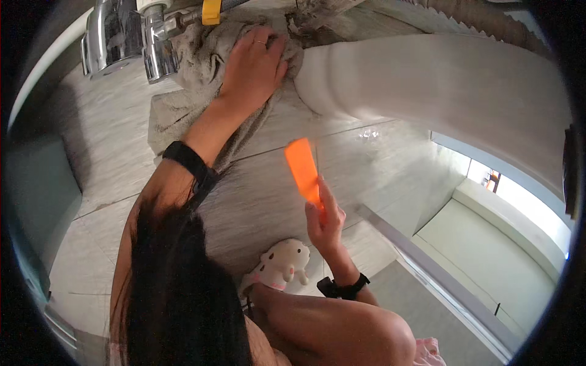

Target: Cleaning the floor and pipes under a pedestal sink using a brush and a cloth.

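Note:
My left hand point(253, 70) presses down on a bunched grey cloth point(183, 116), its fingers curled over the folds beside the foot of a white ceramic fixture point(421, 76). In my right hand point(328, 219), held above the tiles, is a flat orange plastic tool point(301, 163). The tool's wide end points up and away from me, and my fingers wrap its lower part. My dark wristbands show on both wrists.
Chrome fittings point(160, 52) and a hose with a yellow tag point(211, 11) hang at the far left. Grey tiles point(244, 201) cover the floor. A white cartoon-animal slipper point(284, 262) is at my foot. A metal door track point(427, 274) runs along the right; a dark green-grey bin-like object point(46, 195) stands left.

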Demonstrator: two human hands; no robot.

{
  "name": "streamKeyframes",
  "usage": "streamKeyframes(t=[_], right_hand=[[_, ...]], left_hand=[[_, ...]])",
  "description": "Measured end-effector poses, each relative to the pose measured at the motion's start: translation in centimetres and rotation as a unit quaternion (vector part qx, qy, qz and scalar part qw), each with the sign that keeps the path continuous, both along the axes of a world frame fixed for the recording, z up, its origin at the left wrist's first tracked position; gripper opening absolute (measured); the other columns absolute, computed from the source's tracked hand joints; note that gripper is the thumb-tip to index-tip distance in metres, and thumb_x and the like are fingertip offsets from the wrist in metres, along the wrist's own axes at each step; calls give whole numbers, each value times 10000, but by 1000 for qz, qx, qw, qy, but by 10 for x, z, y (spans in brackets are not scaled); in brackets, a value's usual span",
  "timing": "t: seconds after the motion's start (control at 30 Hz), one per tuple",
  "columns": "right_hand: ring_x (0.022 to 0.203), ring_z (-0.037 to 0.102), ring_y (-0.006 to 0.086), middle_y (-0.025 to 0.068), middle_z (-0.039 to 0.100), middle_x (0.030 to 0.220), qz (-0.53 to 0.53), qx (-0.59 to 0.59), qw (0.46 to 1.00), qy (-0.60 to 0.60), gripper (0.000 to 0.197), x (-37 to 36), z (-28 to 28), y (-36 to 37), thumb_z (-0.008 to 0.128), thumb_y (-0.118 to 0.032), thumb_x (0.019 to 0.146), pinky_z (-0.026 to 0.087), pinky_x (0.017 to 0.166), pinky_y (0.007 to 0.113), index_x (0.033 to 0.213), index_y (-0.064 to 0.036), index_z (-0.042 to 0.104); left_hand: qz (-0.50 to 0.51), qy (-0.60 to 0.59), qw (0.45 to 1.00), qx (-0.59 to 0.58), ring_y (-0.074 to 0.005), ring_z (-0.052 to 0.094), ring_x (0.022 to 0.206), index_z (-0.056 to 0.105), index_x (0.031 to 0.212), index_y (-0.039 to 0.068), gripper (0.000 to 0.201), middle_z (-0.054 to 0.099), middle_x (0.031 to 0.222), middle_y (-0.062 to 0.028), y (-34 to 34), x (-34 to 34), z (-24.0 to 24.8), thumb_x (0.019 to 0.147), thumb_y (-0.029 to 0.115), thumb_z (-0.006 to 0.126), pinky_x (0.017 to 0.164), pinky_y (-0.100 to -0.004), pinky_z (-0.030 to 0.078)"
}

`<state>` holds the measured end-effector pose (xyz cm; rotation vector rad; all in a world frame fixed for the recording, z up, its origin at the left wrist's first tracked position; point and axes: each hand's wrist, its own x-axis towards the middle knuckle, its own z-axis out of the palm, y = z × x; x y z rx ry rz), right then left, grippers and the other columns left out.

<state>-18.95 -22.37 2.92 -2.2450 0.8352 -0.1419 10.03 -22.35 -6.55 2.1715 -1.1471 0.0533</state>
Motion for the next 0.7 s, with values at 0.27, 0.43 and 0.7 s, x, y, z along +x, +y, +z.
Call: streamKeyframes(t=[0.27,0.43,0.7], right_hand=[[932,669,352,245,623,1124,-4,35,999,32,495,2,-4,-4,577,-62,871,529,756,366,1346,1,452],[1012,652,330,262,595,1176,-26,52,998,27,471,8,-3,-5,562,-71,894,517,799,353,1346,2,450],[966,661,279,242,603,1179,-64,9,997,39,456,0,-7,-14,534,-121,930,516,779,335,1361,-3,438]], left_hand=[[-61,-11,998,4,-259,459,1168,625,1122,99,421,542,1152,-70,1,3,13,740,267,684,988,-411,372],[-85,4,992,90,-319,439,1206,588,1189,101,486,519,1241,-124,14,0,24,757,312,656,1040,-462,328],[-182,-18,977,105,-232,483,1125,628,1093,100,419,564,1116,-62,42,-43,26,712,272,660,997,-397,343]])
